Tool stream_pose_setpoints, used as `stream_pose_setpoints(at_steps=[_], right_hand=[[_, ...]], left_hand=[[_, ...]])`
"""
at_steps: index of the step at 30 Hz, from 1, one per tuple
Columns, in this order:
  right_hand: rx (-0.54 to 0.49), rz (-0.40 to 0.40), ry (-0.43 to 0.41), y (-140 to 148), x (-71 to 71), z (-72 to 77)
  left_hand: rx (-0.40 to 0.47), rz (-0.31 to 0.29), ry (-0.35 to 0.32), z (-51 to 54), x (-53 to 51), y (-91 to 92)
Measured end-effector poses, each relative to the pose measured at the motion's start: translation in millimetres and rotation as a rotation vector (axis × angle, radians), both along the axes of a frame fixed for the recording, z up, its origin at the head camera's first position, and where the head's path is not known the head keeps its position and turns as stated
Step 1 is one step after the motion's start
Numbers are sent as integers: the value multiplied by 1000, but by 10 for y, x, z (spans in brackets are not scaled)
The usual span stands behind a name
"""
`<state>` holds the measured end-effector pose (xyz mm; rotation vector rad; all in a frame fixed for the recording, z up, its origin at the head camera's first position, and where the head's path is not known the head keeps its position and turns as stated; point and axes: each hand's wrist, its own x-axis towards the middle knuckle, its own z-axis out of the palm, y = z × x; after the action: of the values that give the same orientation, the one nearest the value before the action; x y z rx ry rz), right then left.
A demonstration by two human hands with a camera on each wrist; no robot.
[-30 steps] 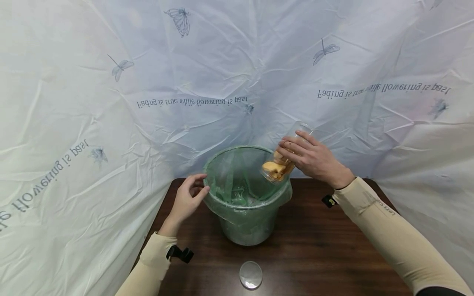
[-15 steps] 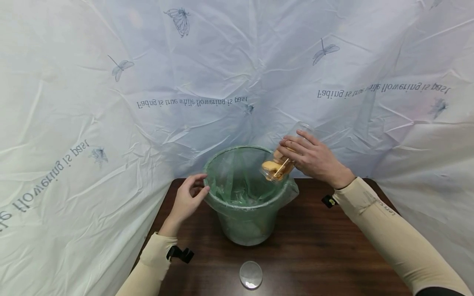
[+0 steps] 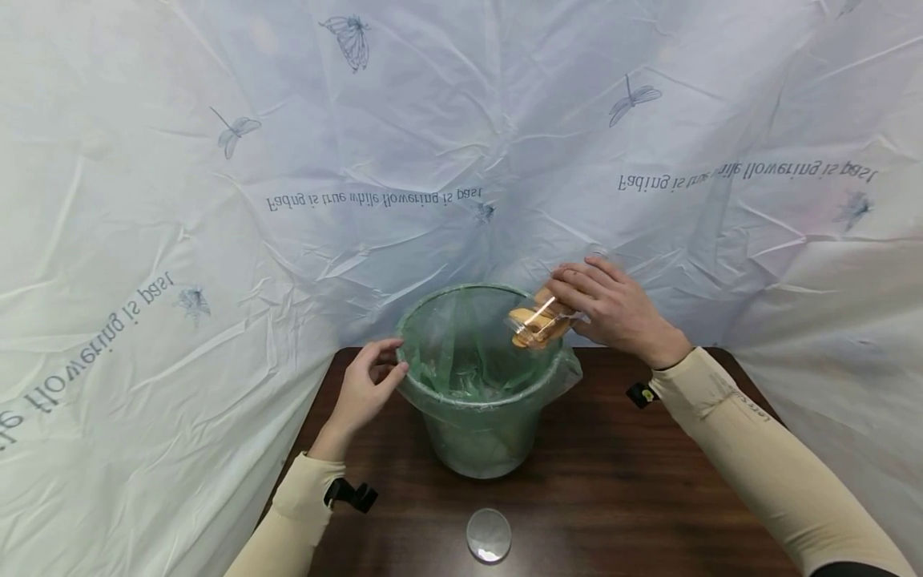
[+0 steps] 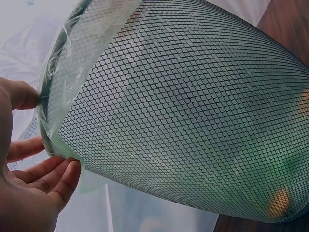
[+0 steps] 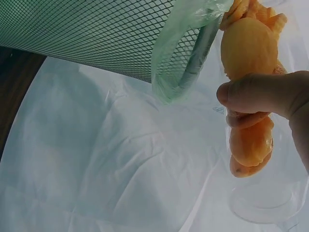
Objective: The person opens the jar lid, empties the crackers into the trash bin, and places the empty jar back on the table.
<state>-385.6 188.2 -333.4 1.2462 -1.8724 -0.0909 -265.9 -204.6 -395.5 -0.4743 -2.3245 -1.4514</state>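
A mesh bin (image 3: 481, 445) lined with a thin green bag (image 4: 96, 53) stands on the table. My left hand (image 3: 366, 386) pinches the left side of its rim, thumb and fingertips on the bag-covered edge (image 4: 46, 104). Over the rim's right side, my right hand (image 3: 616, 308) grips a clear jar (image 5: 263, 200), tilted with its mouth end down toward the bin. Orange-yellow pieces (image 5: 248, 48) lie inside the jar, several of them near its lower end. The bag's folds hide the bottom of the bin.
A round clear lid (image 3: 489, 535) lies on the dark wooden table (image 3: 613, 497), in front of the bin. Pale printed sheeting (image 3: 404, 120) hangs behind and along both sides of the table. Orange patches (image 4: 280, 200) show through the bin's mesh low down.
My right hand has tipped the jar flatter, its base coming lower. The bag's overhang at the right of the bin has spread outward. My left hand has stayed in place.
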Motion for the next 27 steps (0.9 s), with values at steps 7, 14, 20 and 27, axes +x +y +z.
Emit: stream_pose_setpoints(at_steps=[7, 14, 20, 27], right_hand=[[-58, 28, -44, 10, -27, -20], [-69, 38, -72, 20, -39, -59], [-86, 34, -104, 24, -47, -68], [-86, 29, -113, 23, -50, -68]], left_hand=[[12, -9, -4, -10, -4, -1], [8, -7, -8, -11, -4, -4], [14, -13, -3, -13, -11, -5], [14, 2, 11, -223, -155, -87]])
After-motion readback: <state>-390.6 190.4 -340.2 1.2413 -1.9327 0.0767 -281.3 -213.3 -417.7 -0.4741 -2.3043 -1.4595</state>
